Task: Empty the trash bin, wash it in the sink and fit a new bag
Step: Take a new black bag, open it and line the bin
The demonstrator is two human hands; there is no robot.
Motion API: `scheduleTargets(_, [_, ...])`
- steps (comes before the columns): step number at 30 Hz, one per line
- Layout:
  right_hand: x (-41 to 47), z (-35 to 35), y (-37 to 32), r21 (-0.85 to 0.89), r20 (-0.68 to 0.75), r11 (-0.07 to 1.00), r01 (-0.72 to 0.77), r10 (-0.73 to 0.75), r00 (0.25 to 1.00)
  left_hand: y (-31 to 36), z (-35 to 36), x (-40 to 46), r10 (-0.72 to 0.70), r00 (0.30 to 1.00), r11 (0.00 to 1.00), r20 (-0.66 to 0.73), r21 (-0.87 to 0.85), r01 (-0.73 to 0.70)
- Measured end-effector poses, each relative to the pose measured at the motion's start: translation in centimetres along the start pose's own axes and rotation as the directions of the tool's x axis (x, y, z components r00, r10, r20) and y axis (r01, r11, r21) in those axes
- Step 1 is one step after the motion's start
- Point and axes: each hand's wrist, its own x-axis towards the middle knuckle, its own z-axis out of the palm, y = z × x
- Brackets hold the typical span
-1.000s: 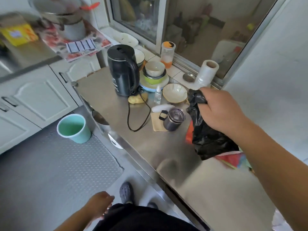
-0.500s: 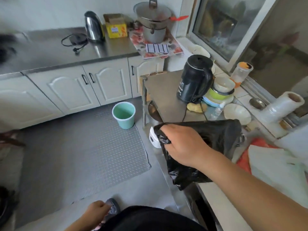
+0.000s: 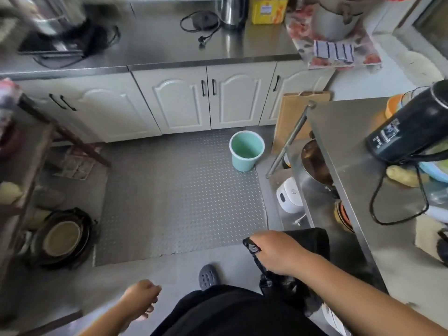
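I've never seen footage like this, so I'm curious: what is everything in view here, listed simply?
bin: one, mint green, no bag inside, on grey floor mat by the cabinets
bag: one, black, in the right hand
kettle: one, black, on steel table, right
steel kettle: one, silver, back counter
yellow box: one, back counter
rice cooker: one, white, table's lower shelf
left hand: loosely curled, holding nothing
right hand: grips the bag
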Motion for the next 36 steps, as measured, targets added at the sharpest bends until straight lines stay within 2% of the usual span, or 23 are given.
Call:
scheduleTargets(5, [2.6, 1.1, 2.2, -0.086, 0.087, 0.986, -0.141, 0.148, 0.985, 0.9, -4.4, 1.7, -0.055, 0.998, 0.997, -0.026, -0.054, 0.054])
scheduleTargets(10, [2.5, 1.8, 7.0, -0.100, 0.096, 0.936, -0.338, 0.347, 0.933, 4.7, -5.2, 3.5, -0.052, 0.998, 0.998, 0.023, -0.024, 0.053])
scheduleTargets(14, [3.2, 1.1, 10.6, -0.027, 0.151, 0.872, -0.488, 0.486, 0.861, 9.6, -4.4, 5.4, 0.001, 0.998, 1.000, 0.057, -0.002, -0.001])
scheduleTargets(19, [6.6, -1.8, 15.2, 0.164, 0.195, 0.771, -0.616, 0.586, 0.786, 16.8, -4.1, 7.4, 0.050, 0.996, 0.991, 0.072, 0.118, -0.058])
scheduleTargets(24, [11.5, -6.8, 18.4, 0.193, 0.257, 0.765, -0.614, 0.564, 0.784, 25.5, -5.8, 9.1, 0.121, 0.993, 0.964, 0.000, 0.239, -0.118])
scheduleTargets(28, [16.1, -12.6, 19.0, 0.229, 0.230, 0.799, -0.556, 0.510, 0.829, 32.3, -6.6, 10.7, 0.175, 0.982, 0.980, -0.073, 0.107, -0.167])
scheduleTargets(31, [19.8, -16.6, 18.8, 0.285, 0.205, 0.809, -0.515, 0.473, 0.857, 35.6, -6.9, 11.3, 0.182, 0.981, 0.980, -0.063, 0.088, -0.176])
scheduleTargets(36, [26.9, -22.6, 17.1, 0.309, 0.137, 0.835, -0.455, 0.434, 0.890, 38.7, -9.2, 14.2, 0.170, 0.985, 0.967, -0.031, 0.198, -0.161])
